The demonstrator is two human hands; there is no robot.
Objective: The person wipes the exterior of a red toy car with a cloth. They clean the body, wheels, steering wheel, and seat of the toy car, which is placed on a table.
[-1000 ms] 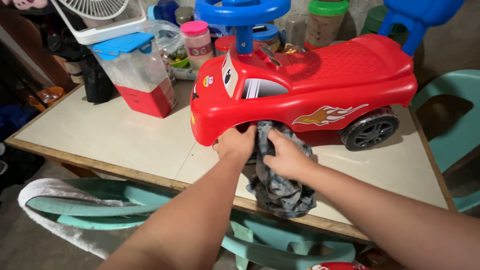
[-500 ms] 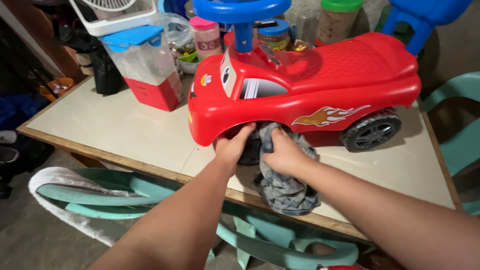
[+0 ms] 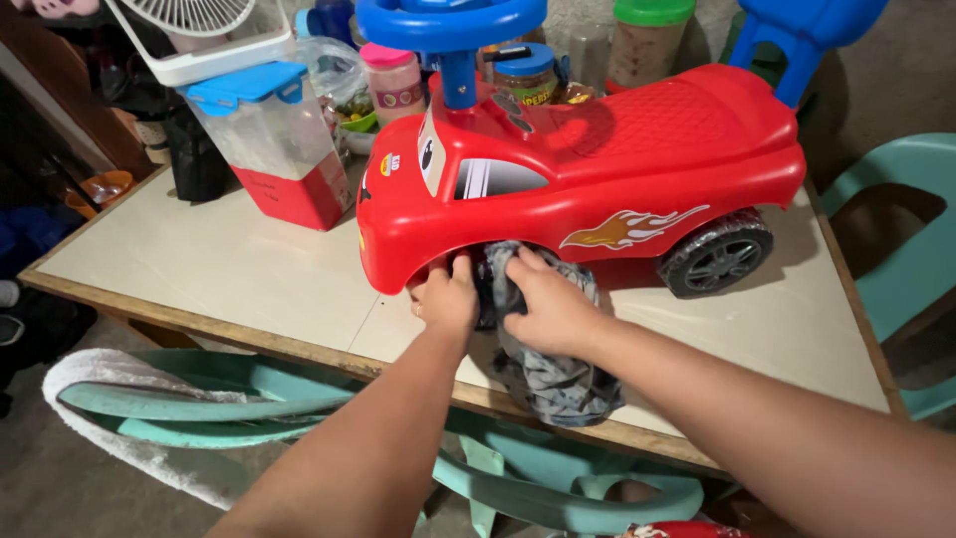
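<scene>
Head view: red toy car (image 3: 597, 169) standing near worktop (image 3: 219, 269) front edge; left hand (image 3: 445, 297) gripping its front wheel arch, right hand (image 3: 548, 309) fingers bunched on grey rag (image 3: 553, 384) against wheel.

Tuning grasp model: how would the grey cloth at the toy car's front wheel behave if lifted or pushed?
Probably floppy: the grey cloth bunches under the right hand and droops over the table edge. Likely light, since it hangs in loose folds. It would likely drag and crumple when pushed rather than slide or roll. The left hand rests on the red toy car beside it.
</scene>
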